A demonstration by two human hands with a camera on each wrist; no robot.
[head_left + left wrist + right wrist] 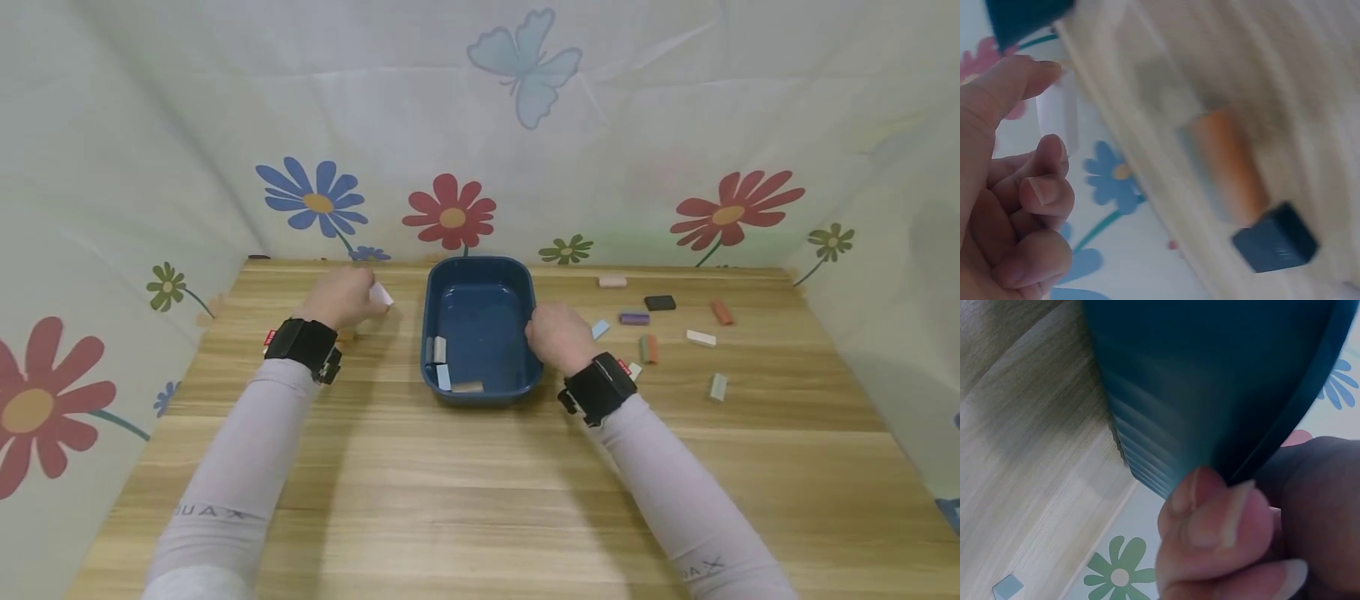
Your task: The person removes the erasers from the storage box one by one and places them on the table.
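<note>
My left hand pinches a small white block between thumb and fingertip, left of a deep blue plastic tub. The left wrist view shows that white block at the fingertips, the other fingers curled. With bent fingers my right hand grips the tub's right rim; the right wrist view has thumb and fingers pinching the tub wall. Inside the tub, at its near left, lie a grey block, a darker grey one, a light-blue one and a tan one.
Right of the tub lie several loose blocks, among them a black one, a purple one, a white one and an orange-and-green one. By the left wrist sits a yellowish block. A flowered cloth borders the wooden table.
</note>
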